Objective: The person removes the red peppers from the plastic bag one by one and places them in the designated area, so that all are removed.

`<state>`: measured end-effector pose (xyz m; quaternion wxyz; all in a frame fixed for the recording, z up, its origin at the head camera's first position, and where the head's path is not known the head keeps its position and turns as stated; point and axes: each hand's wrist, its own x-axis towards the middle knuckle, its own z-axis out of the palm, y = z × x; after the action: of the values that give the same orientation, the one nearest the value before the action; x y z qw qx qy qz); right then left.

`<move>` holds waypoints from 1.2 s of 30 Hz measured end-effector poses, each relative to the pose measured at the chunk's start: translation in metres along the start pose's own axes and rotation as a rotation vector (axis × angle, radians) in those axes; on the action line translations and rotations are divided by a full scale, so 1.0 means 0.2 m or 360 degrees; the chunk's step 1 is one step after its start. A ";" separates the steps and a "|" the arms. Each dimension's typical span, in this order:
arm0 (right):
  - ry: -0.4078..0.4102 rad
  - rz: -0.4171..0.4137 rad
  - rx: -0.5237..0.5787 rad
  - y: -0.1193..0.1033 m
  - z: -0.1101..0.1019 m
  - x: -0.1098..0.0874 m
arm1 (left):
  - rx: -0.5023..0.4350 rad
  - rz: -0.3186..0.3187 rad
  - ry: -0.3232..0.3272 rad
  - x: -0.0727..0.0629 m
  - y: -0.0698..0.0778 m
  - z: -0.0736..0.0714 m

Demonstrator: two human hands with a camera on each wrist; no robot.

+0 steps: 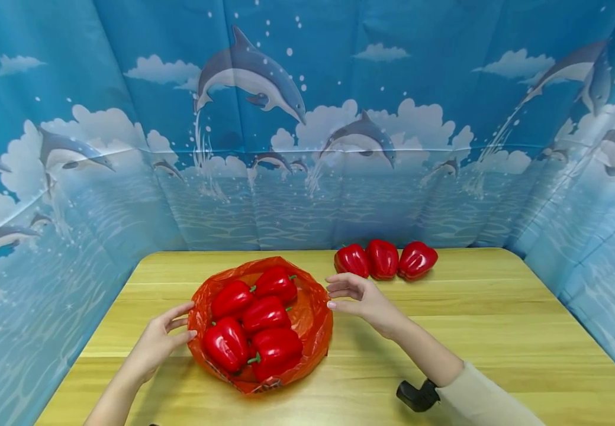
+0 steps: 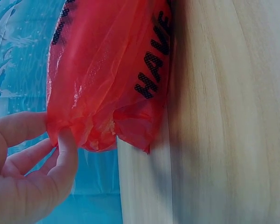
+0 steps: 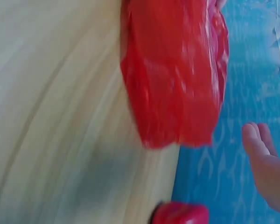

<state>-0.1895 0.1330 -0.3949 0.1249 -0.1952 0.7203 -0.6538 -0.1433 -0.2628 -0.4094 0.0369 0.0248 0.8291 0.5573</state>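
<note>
An orange-red plastic bag (image 1: 320,338) stands on the table with its mouth spread wide. Inside it lie several shiny red bell peppers (image 1: 267,315) with green stems. At the bag's left rim, my left hand (image 1: 157,342) pinches the plastic between thumb and fingers; the left wrist view shows the thumb (image 2: 66,149) lapped over the bag's edge. My right hand (image 1: 364,303) is at the right rim, fingers extended and holding nothing. In the right wrist view, a gap shows between its fingertips and the bag (image 3: 172,79).
Three more red bell peppers (image 1: 383,259) lie in a row at the table's back edge, beyond my right hand. A black device (image 1: 418,395) is at the right wrist. A blue dolphin-print curtain (image 1: 307,201) encloses the wooden table (image 1: 477,319) at the back and sides.
</note>
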 end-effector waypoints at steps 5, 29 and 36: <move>-0.0124 0.0008 0.0070 0.03 0.11 0.03 | -0.0002 -0.0013 0.0005 -0.01 0.00 0.00; -0.0306 0.0010 -0.0188 0.15 0.32 0.05 | -0.0025 -0.0013 0.0015 -0.02 -0.01 0.02; -0.0298 0.0023 -0.0261 0.19 0.33 0.05 | -0.0006 -0.0022 0.0019 -0.02 -0.01 0.03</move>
<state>-0.1742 0.0718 -0.4395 0.1801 -0.2598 0.7580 -0.5706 -0.1394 -0.2594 -0.4140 0.0359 0.0158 0.8284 0.5588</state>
